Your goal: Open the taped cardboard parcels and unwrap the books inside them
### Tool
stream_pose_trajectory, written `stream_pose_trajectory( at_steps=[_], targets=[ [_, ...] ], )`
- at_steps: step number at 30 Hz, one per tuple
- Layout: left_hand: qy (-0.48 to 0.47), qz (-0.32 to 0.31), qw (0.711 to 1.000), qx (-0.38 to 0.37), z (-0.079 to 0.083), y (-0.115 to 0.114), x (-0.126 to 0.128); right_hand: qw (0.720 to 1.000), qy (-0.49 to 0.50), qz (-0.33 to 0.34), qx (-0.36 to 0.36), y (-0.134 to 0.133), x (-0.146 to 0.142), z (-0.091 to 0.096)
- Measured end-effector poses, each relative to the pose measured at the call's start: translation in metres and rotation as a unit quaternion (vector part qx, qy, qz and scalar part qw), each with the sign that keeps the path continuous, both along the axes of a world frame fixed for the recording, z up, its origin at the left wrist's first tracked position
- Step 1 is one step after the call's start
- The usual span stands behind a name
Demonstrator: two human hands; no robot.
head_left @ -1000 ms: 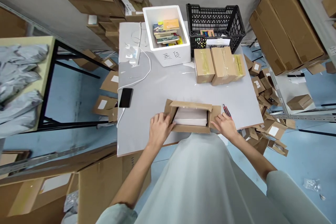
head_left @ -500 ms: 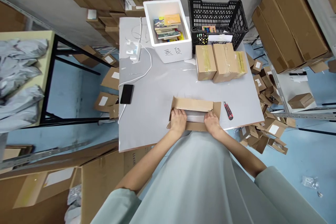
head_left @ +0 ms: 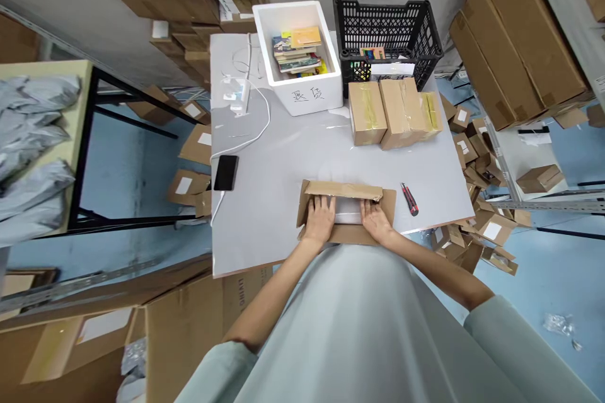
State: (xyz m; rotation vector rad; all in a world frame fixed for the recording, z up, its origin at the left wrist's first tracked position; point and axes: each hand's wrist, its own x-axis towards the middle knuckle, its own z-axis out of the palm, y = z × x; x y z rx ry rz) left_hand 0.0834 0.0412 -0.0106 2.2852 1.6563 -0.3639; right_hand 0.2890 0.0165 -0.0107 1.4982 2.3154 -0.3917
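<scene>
An opened cardboard box (head_left: 347, 236) lies at the table's near edge, its flaps folded outward. Inside it shows a pale, whitish item (head_left: 348, 211), too plain to name. My left hand (head_left: 320, 217) reaches into the box's left side, fingers stretched out over the pale item. On the right side, my right hand (head_left: 375, 220) lies with its fingers extended over the same item, near the torn end of the far flap. Both palms face down, and the fingertips are partly in the box's shadow. A red and black box cutter (head_left: 409, 199) rests to the right of the box.
Behind stand a white foam box (head_left: 314, 97) of books and a black plastic crate (head_left: 387, 31). Three taped cartons (head_left: 401, 116) sit before the crate. At left are a phone (head_left: 225, 173) and a power strip (head_left: 240, 97). More cartons crowd the floor and shelves.
My fingers, curled at the box's ends before, now stretch forward inside it. My right hand has shifted slightly left. The far flap looks more raised, and the view has moved a little.
</scene>
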Motion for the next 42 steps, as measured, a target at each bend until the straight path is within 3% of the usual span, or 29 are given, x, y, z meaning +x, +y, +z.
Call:
stream_pose_trajectory(
  at_steps=[6,11,15,19,22,26,29,32,36,40,42],
  targets=[
    [-0.076,-0.046,0.995,-0.041,0.001,0.016,-0.018,1.0,-0.009,0.012,-0.013,0.012,0.006,0.007],
    [-0.105,-0.049,0.992,-0.058,0.006,0.037,-0.007,0.999,-0.016,-0.003,-0.034,0.028,0.011,0.018],
    [-0.1,-0.039,0.992,-0.073,0.019,0.044,-0.002,0.999,-0.021,-0.011,-0.04,0.024,0.008,0.034],
    [-0.148,-0.054,0.986,-0.045,0.058,0.03,-0.018,0.994,0.084,-0.062,0.013,0.006,0.019,0.076],
    [-0.235,-0.021,0.972,-0.001,0.103,0.009,-0.047,0.956,0.251,-0.091,0.118,-0.009,0.028,0.123],
    [-0.366,0.107,0.924,0.023,0.153,-0.011,-0.092,0.878,0.421,-0.127,0.19,-0.017,0.021,0.178],
    [-0.459,0.26,0.846,0.079,0.163,-0.014,-0.124,0.85,0.456,-0.158,0.213,-0.012,-0.001,0.193],
    [-0.501,0.409,0.747,0.153,0.141,-0.013,-0.16,0.846,0.458,-0.179,0.207,-0.005,-0.025,0.188],
    [-0.551,0.521,0.63,0.168,0.078,-0.013,-0.21,0.861,0.443,-0.186,0.168,-0.006,-0.048,0.17],
    [-0.558,0.613,0.551,0.099,0.007,-0.016,-0.235,0.874,0.412,-0.205,0.154,-0.013,-0.053,0.153],
    [-0.542,0.646,0.535,0.047,-0.021,-0.018,-0.234,0.88,0.394,-0.214,0.159,-0.016,-0.049,0.146]
  ],
)
